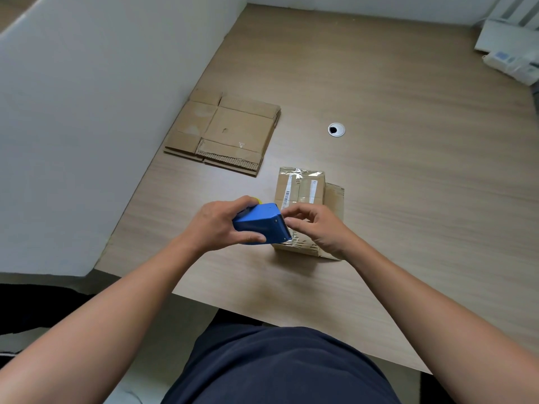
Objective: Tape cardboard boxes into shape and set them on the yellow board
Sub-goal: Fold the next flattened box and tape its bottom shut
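While the left hand [224, 225] grips a blue tape dispenser [258, 223], the right hand [319, 230] pinches clear tape [289, 242] at its serrated blade. Under and just beyond the right hand sits a creased brown cardboard box [302, 189], glossy with tape, its white barcode labels unreadable.

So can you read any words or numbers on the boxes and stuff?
No text can be read.
Taped box: white label with a barcode and a second label, print too small.
White packages, far corner: blue patch, blurred.
Tape dispenser and flat cardboard stack: no writing shows.
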A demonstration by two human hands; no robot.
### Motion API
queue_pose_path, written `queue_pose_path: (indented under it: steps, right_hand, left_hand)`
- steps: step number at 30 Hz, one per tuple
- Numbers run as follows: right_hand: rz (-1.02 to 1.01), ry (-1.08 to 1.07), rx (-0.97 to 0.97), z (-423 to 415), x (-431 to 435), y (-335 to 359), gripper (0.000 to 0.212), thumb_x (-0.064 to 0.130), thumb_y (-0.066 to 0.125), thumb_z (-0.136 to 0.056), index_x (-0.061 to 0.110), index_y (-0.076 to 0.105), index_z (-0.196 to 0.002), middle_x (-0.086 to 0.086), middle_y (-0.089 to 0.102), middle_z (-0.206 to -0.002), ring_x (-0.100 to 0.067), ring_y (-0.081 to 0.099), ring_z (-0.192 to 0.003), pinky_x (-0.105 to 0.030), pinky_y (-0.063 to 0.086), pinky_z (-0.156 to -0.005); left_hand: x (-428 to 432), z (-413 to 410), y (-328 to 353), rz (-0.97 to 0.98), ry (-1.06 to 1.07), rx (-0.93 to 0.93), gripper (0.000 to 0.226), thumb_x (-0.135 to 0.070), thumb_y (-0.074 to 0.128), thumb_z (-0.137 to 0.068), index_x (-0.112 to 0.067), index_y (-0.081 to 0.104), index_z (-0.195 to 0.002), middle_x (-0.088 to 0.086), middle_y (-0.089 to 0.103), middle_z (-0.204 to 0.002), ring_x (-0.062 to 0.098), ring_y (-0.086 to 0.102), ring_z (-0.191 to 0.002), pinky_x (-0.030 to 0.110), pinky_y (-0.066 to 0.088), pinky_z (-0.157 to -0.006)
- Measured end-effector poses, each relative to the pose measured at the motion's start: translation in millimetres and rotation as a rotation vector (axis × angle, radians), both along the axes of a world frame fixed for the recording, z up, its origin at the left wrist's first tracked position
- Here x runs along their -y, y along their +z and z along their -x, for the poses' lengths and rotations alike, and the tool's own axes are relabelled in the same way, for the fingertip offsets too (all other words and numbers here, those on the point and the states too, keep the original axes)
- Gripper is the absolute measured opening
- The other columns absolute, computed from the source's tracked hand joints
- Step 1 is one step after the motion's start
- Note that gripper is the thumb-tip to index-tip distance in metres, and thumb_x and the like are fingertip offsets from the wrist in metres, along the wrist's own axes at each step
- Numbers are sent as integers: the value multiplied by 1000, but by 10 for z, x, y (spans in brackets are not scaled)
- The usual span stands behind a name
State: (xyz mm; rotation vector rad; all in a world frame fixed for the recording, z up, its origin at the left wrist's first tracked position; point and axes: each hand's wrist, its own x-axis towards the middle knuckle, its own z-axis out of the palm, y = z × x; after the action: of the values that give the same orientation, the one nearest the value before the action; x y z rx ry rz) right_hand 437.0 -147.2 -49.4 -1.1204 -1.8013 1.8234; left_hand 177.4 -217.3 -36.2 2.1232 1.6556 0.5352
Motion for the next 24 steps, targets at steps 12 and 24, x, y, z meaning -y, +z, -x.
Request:
queue_pose_path:
  steps: [12,24]
  right_hand:
    - [54,-13,-53,59,42,78,34,27,69,-96,35,63,-129,8,63,-129,-5,60,-117,-36,50,-104]
    - [295,53,-120,97,-43,107,34,12,57,-102,24,61,-134,-4,67,-121,-14,64,-103,-28,55,-80]
  left_hand:
    - [41,31,10,-78,-58,16,75,-86,56,-76,-26,56,-121,-9,67,-92,20,63,-69,38,55,-59]
    - [43,37,27,-135,-114,-4,70,-85,54,-79,-30,50,-121,0,70,-85,22,65,-67,38,55,-58]
